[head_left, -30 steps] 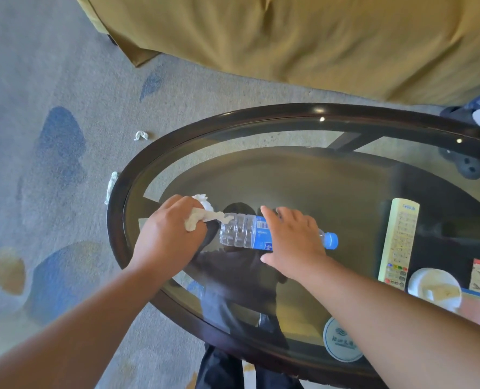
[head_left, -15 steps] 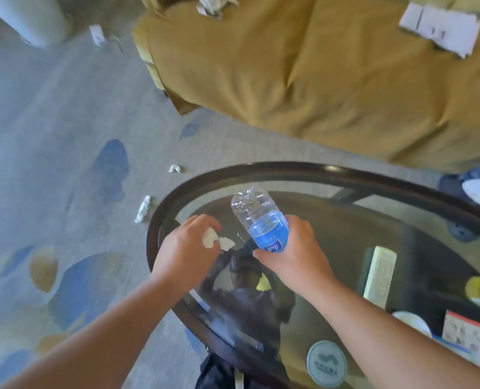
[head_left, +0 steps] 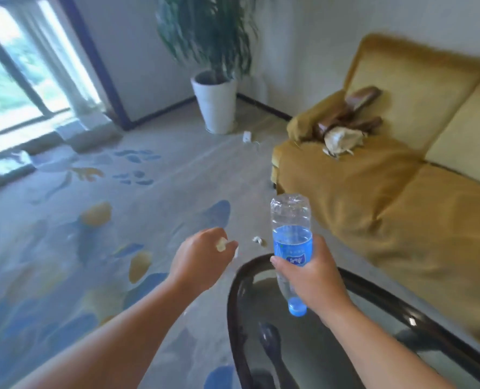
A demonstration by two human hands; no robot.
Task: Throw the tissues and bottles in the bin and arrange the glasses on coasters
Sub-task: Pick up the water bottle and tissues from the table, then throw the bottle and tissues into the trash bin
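Clear glossy plastic bottle [head_left: 290,220], glossy glass table [head_left: 317,346], matt cloth sofa [head_left: 373,192].

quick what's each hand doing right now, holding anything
Left hand: closed around a crumpled tissue.
Right hand: gripping the plastic bottle, held cap-end down.

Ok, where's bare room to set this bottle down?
The glass table end under the right hand shows bare, as does the sofa seat below the crumpled paper. Its arm is cluttered; a loose tissue lies on the carpet just past the table rim.
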